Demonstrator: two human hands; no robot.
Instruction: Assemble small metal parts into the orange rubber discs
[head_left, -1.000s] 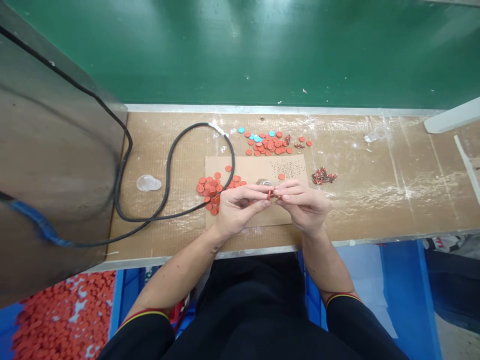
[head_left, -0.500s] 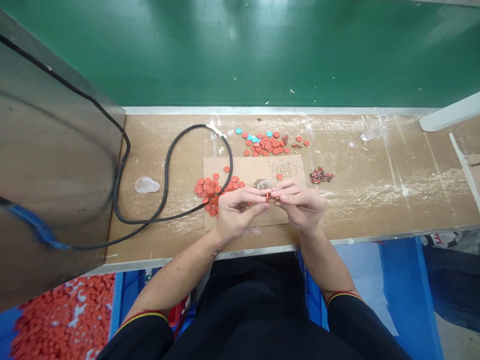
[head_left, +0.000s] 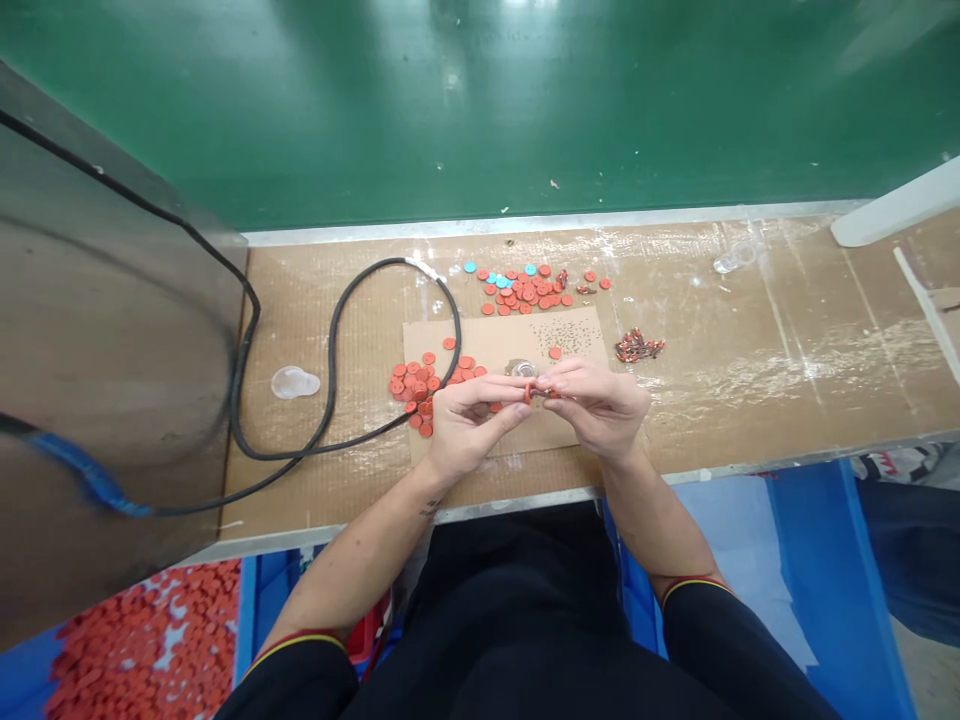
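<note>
Both my hands meet above a cardboard sheet, their fingertips pinching a small red part. My left hand holds it from the left and my right hand from the right. The fingers hide most of the part, so its exact shape is unclear. Just behind the fingertips stands a small clear container. Loose red discs lie to the left of my left hand, and fine dark specks cover the sheet's far side. Beyond the sheet lie more red discs and several turquoise discs.
A heap of small red-and-metal parts lies right of the sheet. A black cable loops left of it, near a clear plastic lid. A metal panel stands at left. Below the bench, a blue crate holds many red discs.
The view has tilted slightly, shifting the bench in the picture. My hands stay together, pinching the small red part, with only slight finger movement.
</note>
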